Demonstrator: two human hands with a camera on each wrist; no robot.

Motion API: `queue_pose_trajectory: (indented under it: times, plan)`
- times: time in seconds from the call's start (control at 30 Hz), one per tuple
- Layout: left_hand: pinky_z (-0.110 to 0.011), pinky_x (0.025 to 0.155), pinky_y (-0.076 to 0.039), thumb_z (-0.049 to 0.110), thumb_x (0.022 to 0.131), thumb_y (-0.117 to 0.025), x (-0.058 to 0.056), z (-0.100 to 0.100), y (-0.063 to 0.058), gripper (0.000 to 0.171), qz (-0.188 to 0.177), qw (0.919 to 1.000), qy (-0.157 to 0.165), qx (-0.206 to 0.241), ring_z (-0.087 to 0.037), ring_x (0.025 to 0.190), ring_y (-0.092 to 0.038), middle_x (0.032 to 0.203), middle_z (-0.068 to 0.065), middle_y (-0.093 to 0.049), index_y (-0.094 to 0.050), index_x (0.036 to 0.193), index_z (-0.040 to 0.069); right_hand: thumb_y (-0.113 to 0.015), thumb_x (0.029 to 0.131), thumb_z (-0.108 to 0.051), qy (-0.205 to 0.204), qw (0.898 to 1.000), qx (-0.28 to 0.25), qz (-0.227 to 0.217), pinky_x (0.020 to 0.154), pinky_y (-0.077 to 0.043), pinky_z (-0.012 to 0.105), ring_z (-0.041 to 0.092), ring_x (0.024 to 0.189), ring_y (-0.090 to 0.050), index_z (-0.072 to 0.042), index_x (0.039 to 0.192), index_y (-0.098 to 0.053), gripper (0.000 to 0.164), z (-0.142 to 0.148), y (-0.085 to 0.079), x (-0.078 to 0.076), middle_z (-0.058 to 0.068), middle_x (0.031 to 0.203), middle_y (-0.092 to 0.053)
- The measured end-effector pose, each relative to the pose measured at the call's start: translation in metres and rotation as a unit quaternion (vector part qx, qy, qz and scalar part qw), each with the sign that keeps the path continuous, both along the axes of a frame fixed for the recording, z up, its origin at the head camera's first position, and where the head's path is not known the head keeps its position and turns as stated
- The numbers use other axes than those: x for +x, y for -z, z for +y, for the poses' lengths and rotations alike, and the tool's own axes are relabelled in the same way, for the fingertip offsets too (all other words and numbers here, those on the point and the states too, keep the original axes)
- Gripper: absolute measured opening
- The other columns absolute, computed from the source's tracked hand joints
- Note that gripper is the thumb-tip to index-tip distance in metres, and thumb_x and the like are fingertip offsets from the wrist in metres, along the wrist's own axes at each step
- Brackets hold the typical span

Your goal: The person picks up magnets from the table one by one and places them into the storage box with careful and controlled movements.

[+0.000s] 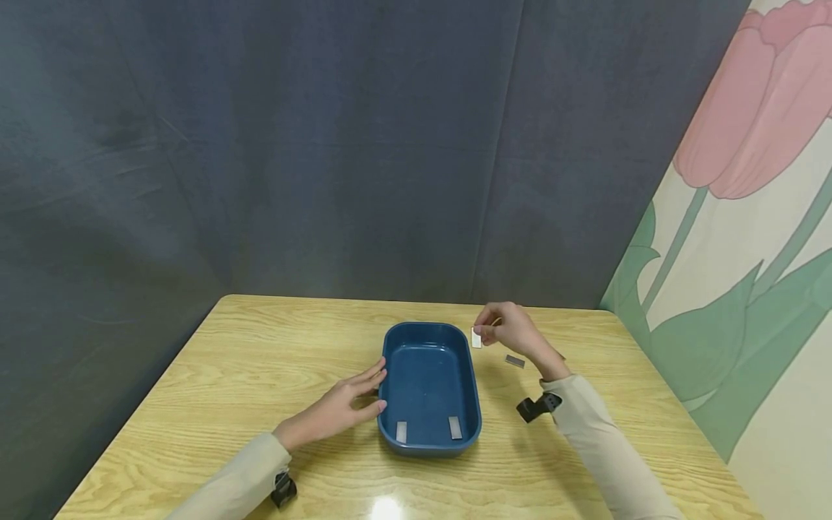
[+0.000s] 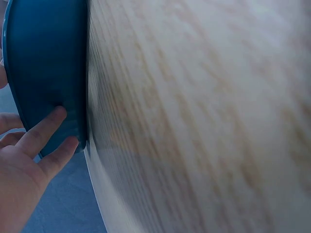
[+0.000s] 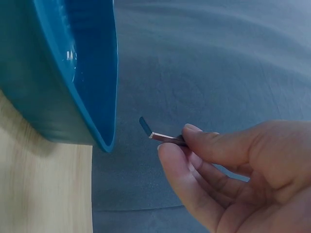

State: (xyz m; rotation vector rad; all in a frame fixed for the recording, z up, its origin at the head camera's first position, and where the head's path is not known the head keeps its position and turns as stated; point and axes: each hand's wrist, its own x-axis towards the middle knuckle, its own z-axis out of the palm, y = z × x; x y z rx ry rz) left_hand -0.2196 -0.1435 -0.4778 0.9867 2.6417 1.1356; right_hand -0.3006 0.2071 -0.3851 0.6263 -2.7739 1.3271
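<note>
In the head view a deep blue rectangular tub (image 1: 425, 386) stands on the table. My left hand (image 1: 338, 406) touches its left wall with extended, spread fingers (image 2: 46, 128). Just beyond the tub's right far corner, my right hand (image 1: 510, 328) holds a small flat silver rectangular piece (image 1: 477, 339) in the air, pinched between thumb and fingertips. The right wrist view shows this piece (image 3: 167, 139) nearly edge-on, beside the tub's rim (image 3: 80, 104). Two similar pieces lie inside the tub near its front end, one at left (image 1: 401, 432) and one at right (image 1: 454, 427).
Another small grey rectangular piece (image 1: 515, 361) lies on the wooden table (image 1: 279, 347) under the right hand, right of the tub. A dark curtain (image 1: 325, 159) hangs behind the table. A wall painted with a tulip (image 1: 747, 123) rises at the right.
</note>
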Motion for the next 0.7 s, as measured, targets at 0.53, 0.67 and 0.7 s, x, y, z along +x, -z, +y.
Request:
queue_pose_trajectory:
  times: [0.53, 0.67, 0.7]
  plan:
    - [-0.048, 0.110, -0.035, 0.044, 0.102, -0.054, -0.001, 0.002, 0.001, 0.070, 0.009, 0.9999, 0.000, 0.007, -0.024, 0.141, -0.034, 0.164, -0.007, -0.016, -0.032, 0.153, 0.002, -0.067, 0.093, 0.002, -0.017, 1.000, 0.005, 0.007, 0.064, -0.059, 0.032, 0.025, 0.069, -0.068, 0.004, 0.089, -0.068, 0.004, -0.015, -0.003, -0.001, 0.012, 0.081, -0.066]
    - [-0.047, 0.111, -0.034, 0.042, 0.101, -0.056, -0.001, 0.002, 0.001, 0.069, 0.004, 1.0000, -0.002, 0.007, -0.021, 0.141, -0.034, 0.164, -0.006, -0.015, -0.032, 0.154, 0.004, -0.067, 0.093, 0.001, -0.021, 1.000, -0.003, 0.003, 0.064, -0.059, 0.032, 0.030, 0.070, -0.069, 0.005, 0.089, -0.067, 0.005, -0.019, -0.003, -0.001, 0.012, 0.081, -0.066]
    - [-0.047, 0.111, -0.034, 0.041, 0.101, -0.056, -0.001, 0.002, 0.001, 0.068, 0.003, 1.0000, -0.001, 0.009, -0.021, 0.140, -0.036, 0.164, -0.005, -0.015, -0.032, 0.154, 0.004, -0.067, 0.093, 0.001, -0.021, 1.000, -0.004, 0.002, 0.064, -0.059, 0.032, 0.031, 0.071, -0.069, 0.004, 0.089, -0.067, 0.005, -0.020, -0.003, -0.001, 0.012, 0.081, -0.066]
